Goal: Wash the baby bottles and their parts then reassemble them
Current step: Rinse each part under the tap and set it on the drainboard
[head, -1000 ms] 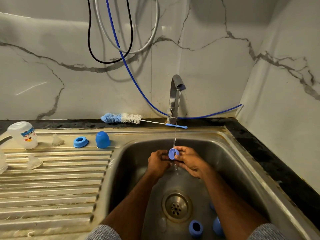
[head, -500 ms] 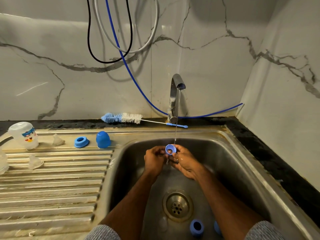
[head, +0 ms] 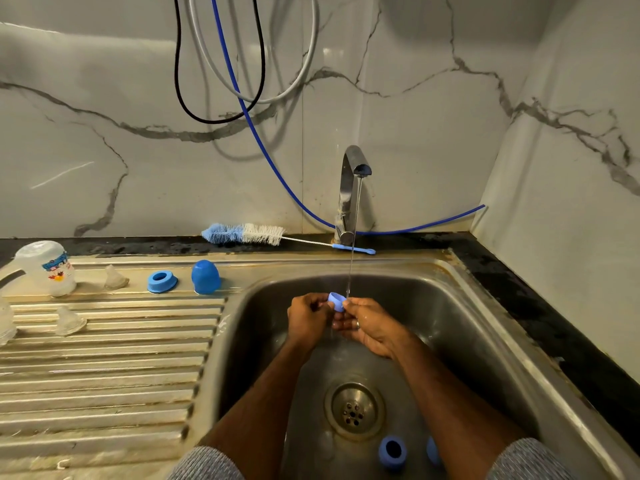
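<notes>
Both hands pinch one small blue ring (head: 336,301) under the tap (head: 353,188) stream, mid-sink (head: 467,327); left hand (head: 308,320) and right hand (head: 372,329) fingers closed on it; wet grip may slip, dropping it toward the drain (head: 354,410).

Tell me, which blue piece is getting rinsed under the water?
The small blue ring pinched between both hands, left hand and right hand, under the tap's stream. The other blue pieces lie untouched: two on the drainboard, the rest by the drain.
</notes>
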